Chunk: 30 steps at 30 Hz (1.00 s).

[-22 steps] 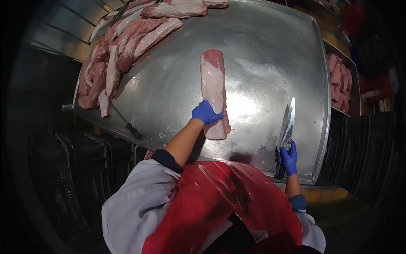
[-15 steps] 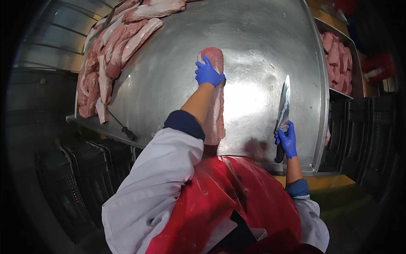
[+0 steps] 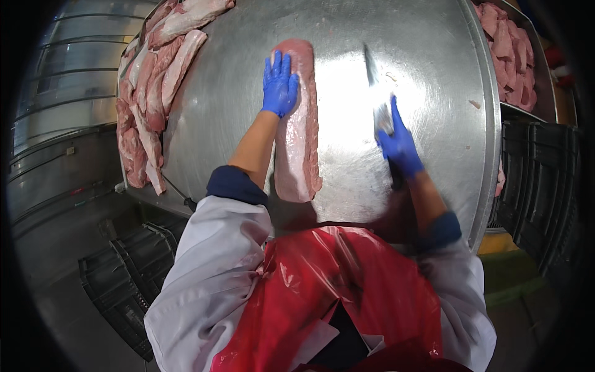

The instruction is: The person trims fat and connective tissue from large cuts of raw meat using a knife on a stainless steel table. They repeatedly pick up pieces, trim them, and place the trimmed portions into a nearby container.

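A long pale-pink slab of meat (image 3: pixel 296 155), likely a loin, lies lengthwise on the metal table (image 3: pixel 229 111). My left hand (image 3: pixel 280 87), in a blue glove, rests flat on its far left part, fingers stretched and slightly spread. To the right of the slab, my right hand (image 3: pixel 401 147), gloved too, is shut on a knife (image 3: pixel 370 68). One finger or the thumb points forward along the knife. The blade points away from me, apart from the meat, and glare washes out part of it. The dark handle shows beneath the hand.
Long cuts of meat (image 3: pixel 149 93) are heaped at the table's far left. A thin rod with a dark handle (image 3: pixel 189 203) lies at the left edge. Beyond the right rim, a bin (image 3: pixel 548 80) holds meat pieces (image 3: pixel 511 56). Black crates (image 3: pixel 533 180) stand right, more (image 3: pixel 133 266) left.
My right hand has brought the knife leftward and away from me, closer to the meat. My left hand has gone from a curled grip to lying flat on the meat. The view has shifted.
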Each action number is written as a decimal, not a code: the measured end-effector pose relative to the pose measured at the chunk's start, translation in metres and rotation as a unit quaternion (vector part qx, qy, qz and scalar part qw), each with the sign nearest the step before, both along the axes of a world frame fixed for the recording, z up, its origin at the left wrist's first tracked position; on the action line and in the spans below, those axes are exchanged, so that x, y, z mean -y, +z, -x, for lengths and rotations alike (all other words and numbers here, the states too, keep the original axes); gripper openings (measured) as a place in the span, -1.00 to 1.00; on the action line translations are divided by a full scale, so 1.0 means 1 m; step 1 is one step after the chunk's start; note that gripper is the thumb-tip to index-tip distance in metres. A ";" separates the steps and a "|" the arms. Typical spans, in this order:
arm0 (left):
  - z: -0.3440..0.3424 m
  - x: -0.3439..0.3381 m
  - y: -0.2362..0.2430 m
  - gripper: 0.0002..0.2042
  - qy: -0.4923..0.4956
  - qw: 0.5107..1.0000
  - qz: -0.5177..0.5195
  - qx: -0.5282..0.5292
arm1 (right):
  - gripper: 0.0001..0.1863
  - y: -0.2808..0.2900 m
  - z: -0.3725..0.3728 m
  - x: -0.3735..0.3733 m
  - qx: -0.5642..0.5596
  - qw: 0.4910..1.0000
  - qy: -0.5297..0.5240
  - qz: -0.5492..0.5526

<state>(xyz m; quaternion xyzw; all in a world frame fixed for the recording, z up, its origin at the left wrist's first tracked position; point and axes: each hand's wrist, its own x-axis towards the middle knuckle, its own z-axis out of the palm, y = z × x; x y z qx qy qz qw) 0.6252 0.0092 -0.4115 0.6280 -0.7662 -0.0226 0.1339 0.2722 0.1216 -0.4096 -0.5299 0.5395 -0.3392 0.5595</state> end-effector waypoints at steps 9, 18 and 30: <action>0.018 0.011 0.013 -0.38 -0.046 0.998 -0.025 -0.032 | -0.10 0.001 -0.129 0.168 0.010 0.993 0.044 -0.112; 0.015 0.007 0.006 -0.36 -0.046 0.997 -0.003 -0.066 | -0.14 0.015 -0.115 0.101 0.007 0.987 0.101 -0.128; 0.017 0.000 0.006 -0.34 -0.004 0.996 -0.025 -0.084 | -0.08 0.009 -0.150 0.019 -0.207 0.970 0.124 0.022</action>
